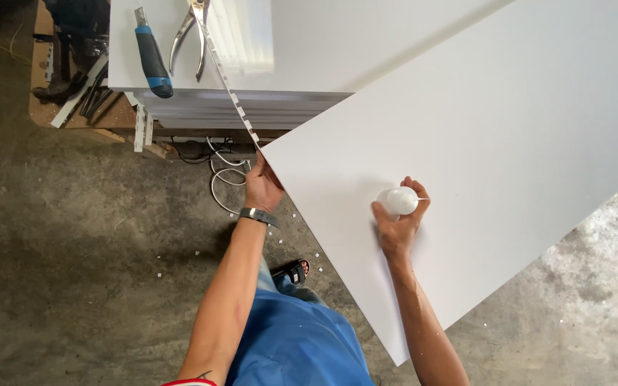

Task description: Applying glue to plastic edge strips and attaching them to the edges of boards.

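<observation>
A large white panel lies tilted across the view, its near corner pointing toward me. My left hand, with a grey band on the wrist, grips the panel's left corner edge. My right hand rests on the panel's top face and is closed around a small white squeeze bottle with a thin nozzle pointing right. A perforated white strip runs from the stack down to the corner my left hand holds.
A stack of white panels sits behind, carrying a blue-handled utility knife and metal pliers. White cable loops lie on the concrete floor. Dark tools rest on a wooden pallet at the top left.
</observation>
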